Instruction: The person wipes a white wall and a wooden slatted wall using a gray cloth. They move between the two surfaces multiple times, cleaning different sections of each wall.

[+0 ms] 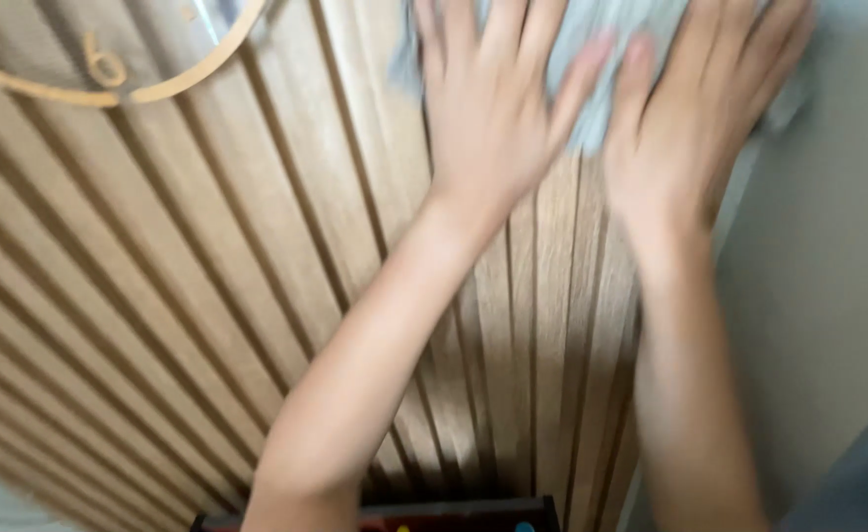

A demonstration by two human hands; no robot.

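At the near edge of my feed I note a dark wooden edge (454,514) with small coloured spots on it, too cropped to identify. Both forearms rise from that edge toward the wall.

The surface under inspection is a slatted wood panel (207,276), light oak strips with dark grooves between them, running up across most of the view. To its right lies a plain grey wall (828,296), meeting the panel along a straight seam.

Further up, the 2 hands lie side by side, thumbs near each other. The left hand (488,108) is flat, fingers spread, palm pressed onto a pale grey-blue cloth (601,39). The right hand (700,118) is likewise flat and spread on the same cloth. Neither hand is clenched; both are released and pressing, not gripping. Motion blur softens the fingers.

The cloth sits against the upper part of the panel, close to the seam with the grey wall, mostly covered by the hands.

At the far upper left, the gold rim of a round wall clock (109,79) shows against the slats.
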